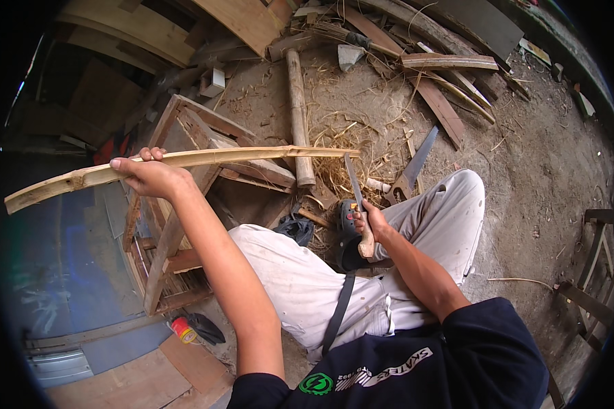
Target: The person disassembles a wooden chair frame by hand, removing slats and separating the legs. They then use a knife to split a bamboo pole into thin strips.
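My left hand (155, 176) is wrapped round a long split bamboo strip (232, 155), near its left part. The strip runs almost level across the view, bowed slightly, with its far left end dipping lower. In my right hand (373, 221) is a knife with a narrow blade (355, 183) and a pale wooden handle (366, 247). The blade points up and away, its tip meeting the strip's right end in the view; whether they touch, I cannot tell. Beneath that end lies a heap of thin bamboo shavings (341, 129).
A handsaw (416, 163) leans beside my right knee. A round wooden pole (298, 116) lies ahead, crossed by the strip. At left stands a wooden frame (160, 273). Scrap boards (436, 109) are piled at the far right, and a red-yellow roll (183, 330) sits lower left.
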The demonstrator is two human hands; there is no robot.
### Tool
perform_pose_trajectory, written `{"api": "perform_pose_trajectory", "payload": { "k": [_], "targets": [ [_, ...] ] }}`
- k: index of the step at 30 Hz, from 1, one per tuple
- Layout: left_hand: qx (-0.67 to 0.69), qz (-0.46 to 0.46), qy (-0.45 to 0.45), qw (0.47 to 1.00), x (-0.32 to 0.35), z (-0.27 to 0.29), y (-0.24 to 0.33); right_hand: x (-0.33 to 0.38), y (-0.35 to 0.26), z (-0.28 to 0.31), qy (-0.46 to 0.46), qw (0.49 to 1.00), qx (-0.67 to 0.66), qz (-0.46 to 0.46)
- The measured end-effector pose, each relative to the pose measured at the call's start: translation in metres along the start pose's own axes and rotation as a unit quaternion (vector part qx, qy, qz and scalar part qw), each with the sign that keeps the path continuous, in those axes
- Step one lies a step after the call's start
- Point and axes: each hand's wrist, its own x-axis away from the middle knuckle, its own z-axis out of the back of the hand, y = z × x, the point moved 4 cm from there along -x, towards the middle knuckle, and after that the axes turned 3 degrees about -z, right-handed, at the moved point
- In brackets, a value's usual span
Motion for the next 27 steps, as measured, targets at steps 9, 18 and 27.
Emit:
{"api": "perform_pose_trajectory", "payload": {
  "k": [9,18,27],
  "targets": [
    [0.006,0.007,0.002,1.000,-0.004,0.002,-0.003,0.003,0.004,-0.010,0.005,0.999,-0.038,-0.008],
    [0.010,0.005,0.003,1.000,-0.003,0.004,-0.002,0.001,0.002,-0.009,0.038,0.999,0.010,0.006],
    [-0.009,0.004,0.007,1.000,0.000,-0.001,0.000,-0.007,-0.009,0.016,0.066,0.997,-0.014,0.028]
  ]
}}
